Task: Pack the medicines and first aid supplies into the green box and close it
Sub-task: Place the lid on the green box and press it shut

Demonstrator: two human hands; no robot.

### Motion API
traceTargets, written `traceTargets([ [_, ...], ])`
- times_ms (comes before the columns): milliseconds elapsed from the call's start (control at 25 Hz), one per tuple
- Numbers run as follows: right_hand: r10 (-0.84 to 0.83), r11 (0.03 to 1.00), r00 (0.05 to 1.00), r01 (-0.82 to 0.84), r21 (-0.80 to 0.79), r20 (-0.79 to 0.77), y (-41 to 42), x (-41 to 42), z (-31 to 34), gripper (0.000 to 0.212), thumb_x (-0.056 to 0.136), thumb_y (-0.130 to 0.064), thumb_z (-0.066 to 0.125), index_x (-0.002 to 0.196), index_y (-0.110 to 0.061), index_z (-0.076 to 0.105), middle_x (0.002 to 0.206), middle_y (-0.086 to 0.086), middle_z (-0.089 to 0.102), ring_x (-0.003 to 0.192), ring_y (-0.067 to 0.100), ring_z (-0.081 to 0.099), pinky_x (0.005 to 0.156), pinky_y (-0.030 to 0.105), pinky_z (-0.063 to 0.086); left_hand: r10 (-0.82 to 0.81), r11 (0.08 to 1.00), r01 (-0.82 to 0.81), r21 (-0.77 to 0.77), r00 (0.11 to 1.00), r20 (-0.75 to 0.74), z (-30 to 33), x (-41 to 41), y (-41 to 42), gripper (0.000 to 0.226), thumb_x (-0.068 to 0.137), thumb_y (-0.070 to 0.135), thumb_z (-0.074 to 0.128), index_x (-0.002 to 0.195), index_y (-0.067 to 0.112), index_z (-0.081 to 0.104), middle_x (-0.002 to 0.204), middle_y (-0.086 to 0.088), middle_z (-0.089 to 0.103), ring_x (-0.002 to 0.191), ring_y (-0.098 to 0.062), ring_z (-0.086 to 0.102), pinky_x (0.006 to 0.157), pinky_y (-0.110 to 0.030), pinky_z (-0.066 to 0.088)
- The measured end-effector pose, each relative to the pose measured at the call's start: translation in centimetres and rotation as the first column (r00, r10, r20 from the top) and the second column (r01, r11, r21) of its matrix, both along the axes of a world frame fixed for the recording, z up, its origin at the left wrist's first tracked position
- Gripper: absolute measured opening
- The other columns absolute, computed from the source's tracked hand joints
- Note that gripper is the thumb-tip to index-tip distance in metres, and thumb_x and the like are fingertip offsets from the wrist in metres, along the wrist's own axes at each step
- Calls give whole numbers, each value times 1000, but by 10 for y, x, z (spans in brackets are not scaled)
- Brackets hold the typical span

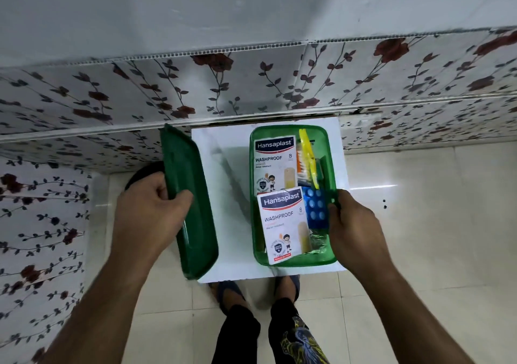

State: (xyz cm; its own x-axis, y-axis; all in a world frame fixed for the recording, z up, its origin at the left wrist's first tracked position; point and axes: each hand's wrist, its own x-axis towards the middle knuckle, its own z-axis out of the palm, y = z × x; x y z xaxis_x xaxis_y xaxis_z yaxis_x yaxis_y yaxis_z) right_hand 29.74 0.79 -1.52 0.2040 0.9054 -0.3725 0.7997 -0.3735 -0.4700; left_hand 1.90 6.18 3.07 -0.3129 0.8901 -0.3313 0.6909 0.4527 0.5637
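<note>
at far left the left hand [152, 210] is closed around the near part of the green lid [190, 207], thumb on its top face and fingers curled over the left edge. the lid is tilted, its right edge low near the white table [221, 168] and its left edge raised; it is off the box and well to the left of it. the green box [291, 261] sits open on the right half of the table. inside, two hansaplast packets lie along the left side: the far packet [274, 162] flat, the near packet [284, 224] overlapping its lower end and tipped up against the box's near wall. to their right lie a yellow packet [307, 154] of cotton swabs and, nearer, a blue blister strip [316, 204]. the right hand [355, 224] pinches the right rim of the box between thumb and fingers, partly closed on it. below the table are the person's feet in sandals [226, 288] on a tiled floor [419, 224].
</note>
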Motion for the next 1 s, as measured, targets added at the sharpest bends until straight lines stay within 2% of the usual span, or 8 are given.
traceTargets([
  [160,15,999,998,-17,-34,-64,9,-34,-15,20,99,-21,39,108,-11,54,101,12,69,89,36,63,64,32,36,-70,989,81,120,993,-96,28,20,-2,30,76,22,61,54,13,42,47,1,44,44,-17,43,47,-25,31],
  [320,-27,999,989,22,-39,-144,12,-42,-19,27,99,-28,43,119,-15,56,103,5,71,87,27,67,64,31,44,-177,975,196,101,969,-173,25,58,-9,35,74,40,57,56,18,36,47,4,39,44,-20,42,46,-27,28],
  [480,-191,982,922,177,-74,-337,7,-29,-17,25,98,-37,46,115,-28,62,95,-6,72,70,14,69,72,40,56,-320,921,386,62,836,-447,3,104,-23,31,74,48,62,75,18,55,69,0,57,56,-26,56,46,-25,24],
  [560,-251,968,885,231,-98,-392,6,-23,-15,24,98,-33,46,114,-28,63,92,-8,70,61,8,67,71,39,56,-335,916,399,46,822,-460,-11,119,-25,37,75,50,64,83,15,59,77,-4,61,67,-26,59,47,-26,27],
  [680,-280,958,873,278,-65,-399,7,-21,-9,22,97,-28,48,112,-30,63,91,-9,69,64,6,66,67,33,53,-332,903,417,104,831,-447,-21,128,-28,41,81,54,57,92,14,63,89,-5,65,78,-26,59,51,-30,36],
  [840,-258,946,910,305,105,-325,7,-30,1,14,91,-29,60,103,-31,65,83,-12,65,65,8,61,59,29,48,-126,935,184,302,971,-202,-33,81,-14,39,89,42,55,115,15,59,114,-8,63,101,-24,58,73,-31,42],
  [920,-190,972,941,221,83,-281,8,-42,6,23,87,-41,63,109,-34,62,89,-14,63,67,6,61,61,29,50,-13,992,6,128,998,59,-45,51,-5,51,91,43,56,136,21,47,136,-5,54,124,-23,49,91,-33,39],
  [1000,-136,988,965,148,37,-225,8,-52,7,38,86,-46,63,121,-35,56,101,-15,59,77,5,60,66,29,51,98,989,-47,-142,922,375,-54,42,-3,53,92,44,55,142,34,40,141,5,53,129,-19,49,101,-36,39],
])
